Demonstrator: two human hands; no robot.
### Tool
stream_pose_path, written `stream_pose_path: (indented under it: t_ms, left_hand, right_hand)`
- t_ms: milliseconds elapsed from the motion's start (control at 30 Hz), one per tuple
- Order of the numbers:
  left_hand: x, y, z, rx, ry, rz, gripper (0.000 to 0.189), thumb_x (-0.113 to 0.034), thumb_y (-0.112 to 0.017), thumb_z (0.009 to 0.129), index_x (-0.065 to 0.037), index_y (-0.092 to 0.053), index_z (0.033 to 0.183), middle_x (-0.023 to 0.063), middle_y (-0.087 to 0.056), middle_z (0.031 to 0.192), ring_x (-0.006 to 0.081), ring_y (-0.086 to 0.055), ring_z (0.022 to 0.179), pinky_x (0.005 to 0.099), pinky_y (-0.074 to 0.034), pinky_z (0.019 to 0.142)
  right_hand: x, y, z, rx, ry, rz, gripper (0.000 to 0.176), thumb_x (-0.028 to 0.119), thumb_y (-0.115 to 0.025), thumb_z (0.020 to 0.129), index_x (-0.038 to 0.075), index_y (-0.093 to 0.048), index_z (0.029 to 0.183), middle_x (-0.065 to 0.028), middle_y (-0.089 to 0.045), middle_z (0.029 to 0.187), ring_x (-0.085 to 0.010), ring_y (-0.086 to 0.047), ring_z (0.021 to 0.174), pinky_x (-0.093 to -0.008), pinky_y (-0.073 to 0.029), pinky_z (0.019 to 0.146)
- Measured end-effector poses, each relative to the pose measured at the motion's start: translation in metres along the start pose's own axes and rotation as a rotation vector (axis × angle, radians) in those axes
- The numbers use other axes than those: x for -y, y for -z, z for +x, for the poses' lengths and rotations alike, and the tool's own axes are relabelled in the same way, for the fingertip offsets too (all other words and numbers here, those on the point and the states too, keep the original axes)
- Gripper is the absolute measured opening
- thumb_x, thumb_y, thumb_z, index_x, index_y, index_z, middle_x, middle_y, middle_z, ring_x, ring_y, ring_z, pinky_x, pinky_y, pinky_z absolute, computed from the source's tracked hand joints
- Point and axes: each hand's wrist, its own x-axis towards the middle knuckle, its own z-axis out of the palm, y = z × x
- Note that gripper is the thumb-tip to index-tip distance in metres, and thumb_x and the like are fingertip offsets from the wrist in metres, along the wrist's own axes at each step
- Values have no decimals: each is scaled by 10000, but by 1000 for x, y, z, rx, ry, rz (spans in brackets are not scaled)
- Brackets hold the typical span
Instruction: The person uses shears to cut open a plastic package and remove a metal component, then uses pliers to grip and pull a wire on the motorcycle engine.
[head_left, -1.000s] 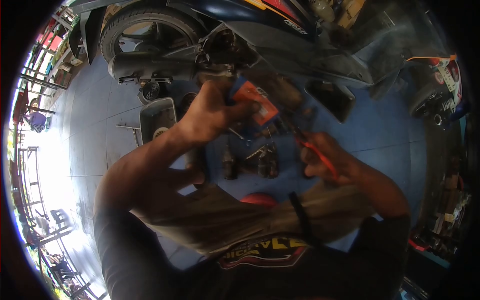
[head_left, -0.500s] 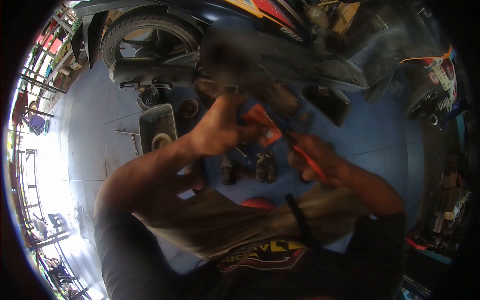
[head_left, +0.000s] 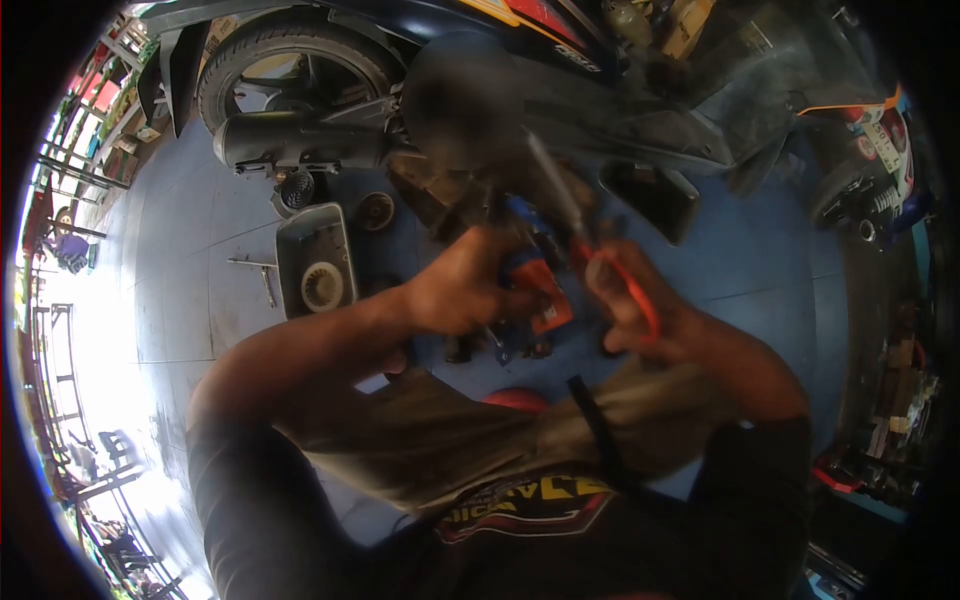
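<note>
My left hand is closed around a small orange packet, which sticks out past the fingers toward the right. In my right hand is a pair of scissors with red handles. Its blades point up and away from me, apart from the packet and blurred by motion. Both hands are above the blue floor, between my knees and the motorcycle. Dark parts below the packet are partly hidden by my left hand.
A motorcycle stands ahead, with its rear wheel and exhaust muffler at upper left. A grey tray holds a pale round part. Left of it lies a T-shaped metal tool. A black tray sits at right.
The scissors have swung upward, away from the packet, so their blades now show. My left hand and the orange packet have moved slightly down and right.
</note>
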Motion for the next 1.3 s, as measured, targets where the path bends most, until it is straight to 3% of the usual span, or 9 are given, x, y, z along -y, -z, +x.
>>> stream_pose_path:
  t_ms: [100,233,400,567,633,933,1033,1233,1300]
  left_hand:
    - [4,6,1,-56,28,-109,342,-147,-679,889,72,-614,1143,88,-697,974,98,-624,866,264,-506,764]
    - [13,22,-2,-161,143,-240,336,-188,-641,924,65,-617,1144,72,-694,986,98,-619,878,262,-490,804]
    - [6,27,0,-324,177,-217,299,-229,-642,935,46,-674,1051,57,-702,909,76,-610,820,255,-486,766]
    - [11,30,7,-452,107,-90,278,-248,-676,919,26,-704,960,24,-694,802,66,-596,728,250,-481,663]
    - [7,36,8,-496,0,-72,277,-254,-684,914,22,-705,938,17,-688,775,64,-588,699,256,-477,631]
    - [-1,42,14,-446,26,7,368,-313,-566,978,26,-675,889,98,-690,735,160,-678,649,291,-508,571]
    - [-1,43,13,-446,42,36,483,-406,-487,1012,24,-646,861,69,-650,690,105,-585,627,302,-474,591]
    - [-21,46,0,-309,149,-115,529,-451,-492,998,42,-653,895,85,-671,749,121,-618,687,280,-488,619]
    - [-2,53,0,-245,-147,-126,489,-405,-636,927,76,-634,1014,100,-677,849,132,-628,758,271,-497,666]
  right_hand:
    - [-1,3,0,-118,-472,228,674,620,-547,897,72,-484,1284,-58,-459,1095,-186,-503,919,-353,-475,634]
    - [-112,38,23,5,-214,-678,632,619,-604,849,-10,-663,820,-188,-671,764,-340,-676,749,-444,-519,679]
    - [-244,30,25,221,-440,-983,474,460,-643,846,-12,-682,856,-206,-693,862,-357,-686,861,-461,-548,742]
    - [-352,-14,35,13,-500,-891,367,329,-667,813,-24,-682,913,-232,-687,924,-370,-679,895,-454,-549,761]
    - [-468,-35,39,36,-174,-1070,346,318,-683,811,-14,-679,909,-221,-689,901,-364,-679,878,-454,-544,765]
    - [-48,-17,94,-94,237,456,339,296,-705,876,-26,-669,973,-116,-693,891,-132,-653,830,-282,-500,732]
    - [1,-22,75,-226,422,-79,272,225,-724,864,-8,-683,997,-88,-702,883,-104,-651,806,-257,-497,721]
    - [16,-31,53,-269,262,-62,200,152,-741,846,-9,-670,942,-66,-709,832,-104,-668,766,-258,-509,694]
    - [11,-29,56,-320,216,103,188,134,-731,854,-10,-656,949,-67,-707,829,-105,-666,764,-252,-510,691]
